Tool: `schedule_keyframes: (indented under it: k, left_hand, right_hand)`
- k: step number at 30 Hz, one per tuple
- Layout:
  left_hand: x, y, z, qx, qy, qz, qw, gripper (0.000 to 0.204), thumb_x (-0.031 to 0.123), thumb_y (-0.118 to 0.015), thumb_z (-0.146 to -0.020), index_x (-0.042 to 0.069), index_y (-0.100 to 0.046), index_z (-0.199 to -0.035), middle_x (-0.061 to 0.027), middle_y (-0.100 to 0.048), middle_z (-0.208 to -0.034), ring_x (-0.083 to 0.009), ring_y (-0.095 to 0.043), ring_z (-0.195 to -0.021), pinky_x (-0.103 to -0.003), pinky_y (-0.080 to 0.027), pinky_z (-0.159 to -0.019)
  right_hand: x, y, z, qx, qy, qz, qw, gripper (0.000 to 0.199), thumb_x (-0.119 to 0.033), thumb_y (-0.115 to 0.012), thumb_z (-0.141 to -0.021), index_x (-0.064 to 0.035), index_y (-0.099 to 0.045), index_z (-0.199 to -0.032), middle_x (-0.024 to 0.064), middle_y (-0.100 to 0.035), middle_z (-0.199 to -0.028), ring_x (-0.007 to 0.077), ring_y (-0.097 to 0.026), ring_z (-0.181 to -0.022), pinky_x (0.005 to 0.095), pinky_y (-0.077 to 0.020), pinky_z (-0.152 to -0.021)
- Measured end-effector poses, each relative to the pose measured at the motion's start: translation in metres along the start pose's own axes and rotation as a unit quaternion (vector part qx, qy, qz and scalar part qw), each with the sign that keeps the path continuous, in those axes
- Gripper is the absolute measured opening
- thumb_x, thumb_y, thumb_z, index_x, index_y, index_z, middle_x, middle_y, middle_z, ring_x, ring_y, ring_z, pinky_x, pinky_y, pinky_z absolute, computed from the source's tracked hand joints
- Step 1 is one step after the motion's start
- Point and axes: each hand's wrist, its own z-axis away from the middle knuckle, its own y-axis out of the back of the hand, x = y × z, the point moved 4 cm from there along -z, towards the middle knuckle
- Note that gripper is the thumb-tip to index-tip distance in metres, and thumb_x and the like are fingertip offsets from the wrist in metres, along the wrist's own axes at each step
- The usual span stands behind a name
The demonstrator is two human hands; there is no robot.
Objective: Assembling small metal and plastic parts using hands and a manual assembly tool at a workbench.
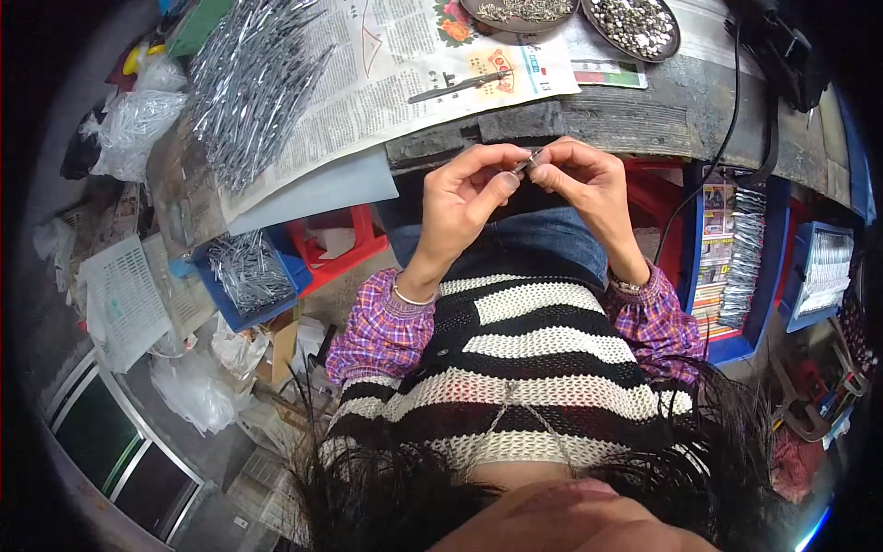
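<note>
Both hands meet in front of the table edge, fingertips pinched together. Between the thumb and fingers of my left hand point(460, 198) is a small, slim dark metal piece point(524, 167). My right hand point(589, 184) pinches at the same piece from the other side; the fingers hide most of it, so its exact kind does not show. Beyond the hands, a long thin dark metal piece point(460, 86) lies on the newspaper point(368, 110). A big heap of slim, pointed metal pieces point(253, 87) covers the newspaper's left part.
Two round dishes hold small metal parts: one dish point(529, 25) at the far middle, the other dish point(678, 41) to its right. A blue bin point(241, 322) of metal pieces stands lower left, beside a red stool point(368, 244). Blue trays point(752, 336) with metal pieces stand right. A black cable point(736, 101) hangs over the table.
</note>
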Motion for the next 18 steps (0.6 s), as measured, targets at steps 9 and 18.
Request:
schedule_keyframes:
  k: [9, 18]
  left_hand:
    - [0.000, 0.000, 0.000, 0.006, -0.015, -0.016, 1.000, 0.020, 0.001, -0.060, -0.084, -0.001, -0.062, -0.104, -0.0012, -0.057, -0.085, -0.0044, -0.051, -0.069, -0.017, -0.042, -0.060]
    - [-0.012, 0.003, 0.001, -0.036, 0.092, 0.144, 0.985, 0.023, 0.003, -0.061, -0.084, -0.001, -0.062, -0.107, -0.0045, -0.061, -0.084, -0.0056, -0.048, -0.063, -0.018, -0.038, -0.055]
  right_hand:
    - [0.002, -0.001, 0.001, 0.018, -0.002, -0.042, 0.999, 0.009, -0.002, -0.067, -0.079, 0.0033, -0.066, -0.086, 0.0024, -0.062, -0.081, 0.0069, -0.057, -0.072, 0.0186, -0.0453, -0.063]
    - [-0.004, -0.004, 0.001, 0.032, 0.031, -0.026, 0.999, 0.007, -0.001, -0.067, -0.079, 0.0034, -0.064, -0.084, 0.0022, -0.062, -0.081, 0.0076, -0.059, -0.073, 0.0184, -0.0460, -0.064]
